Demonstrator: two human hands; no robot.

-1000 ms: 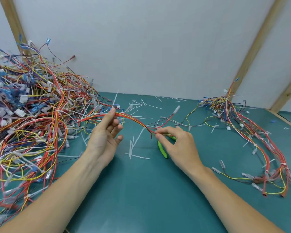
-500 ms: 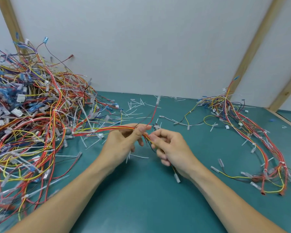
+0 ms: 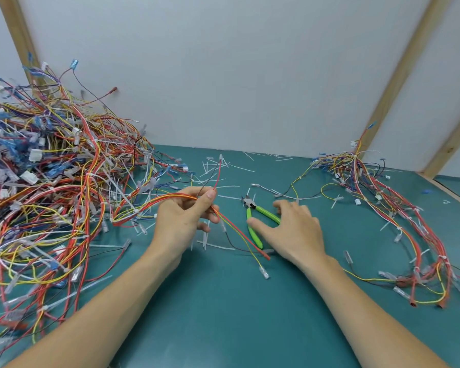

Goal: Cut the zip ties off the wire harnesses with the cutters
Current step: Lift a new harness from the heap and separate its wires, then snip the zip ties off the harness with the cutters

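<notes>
Pinching a thin harness between thumb and fingers, the left hand lifts it off the desk, probably to hold the wires taut and expose a tie for cutting. Loose ends droop past the grip toward the desk. The right hand hovers with relaxed, spread fingers, gripping nothing, just above the green cutters lying on the desk, likely about to take them. An uncut pile sits left; a smaller bundle lies right, seemingly finished. Cut ties litter the middle.
</notes>
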